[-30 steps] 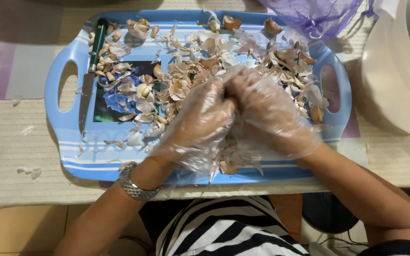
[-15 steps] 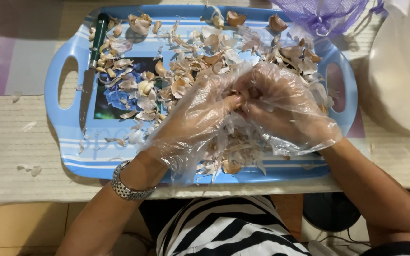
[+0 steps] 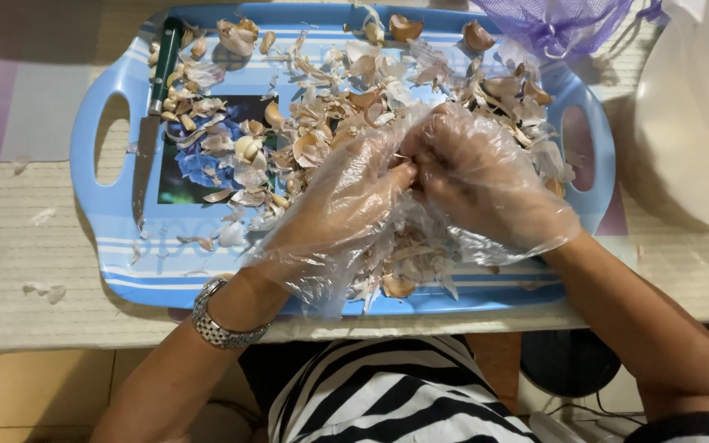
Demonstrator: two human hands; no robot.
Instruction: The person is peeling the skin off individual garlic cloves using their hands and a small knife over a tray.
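Closest to the person is a black-and-white striped shirt [image 3: 387,394], and a silver metal watch [image 3: 217,320] sits on the left wrist. Both hands wear thin clear plastic gloves. The left hand [image 3: 342,205] and right hand [image 3: 478,176] meet over the light blue plastic tray [image 3: 104,221], finger grips pinched together on one small garlic piece [image 3: 410,168] (mostly hidden). Dry garlic skins [image 3: 305,107] lie all over the tray. A green-handled knife [image 3: 156,90] rests at its left side. Farther back are a purple mesh bag [image 3: 555,25] and a white plastic bowl [image 3: 691,115] on the striped surface [image 3: 18,271].
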